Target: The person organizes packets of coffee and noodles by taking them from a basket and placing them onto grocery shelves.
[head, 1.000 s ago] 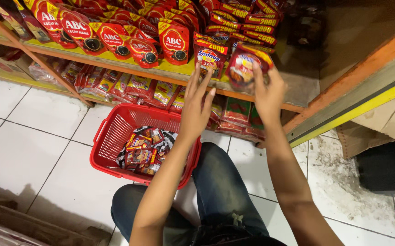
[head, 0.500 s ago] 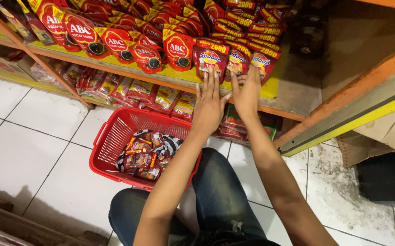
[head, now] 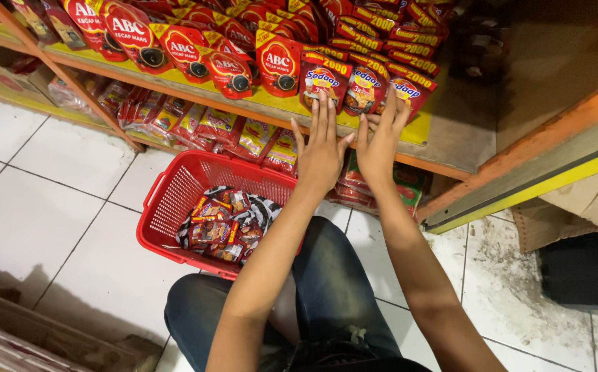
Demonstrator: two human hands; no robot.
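Note:
My left hand and my right hand are both raised flat, fingers spread, against a row of red sauce pouches standing at the front of the orange shelf. Fingertips of the left hand touch the leftmost of these pouches; the right hand's fingers rest on the pouch at the row's right end. Neither hand grips anything. Taller red spouted pouches stand just to the left. Below my left forearm sits a red plastic basket holding several small packets.
A lower shelf holds flat red and green packets. An orange upright post stands at left. Torn cardboard lies at right under a yellow-edged ledge. My knees in blue jeans rest on white floor tiles.
My right hand held a pouch up at the shelf a second ago; now that pouch stands in the row and both hands press flat against the pouches. The view has shifted right.

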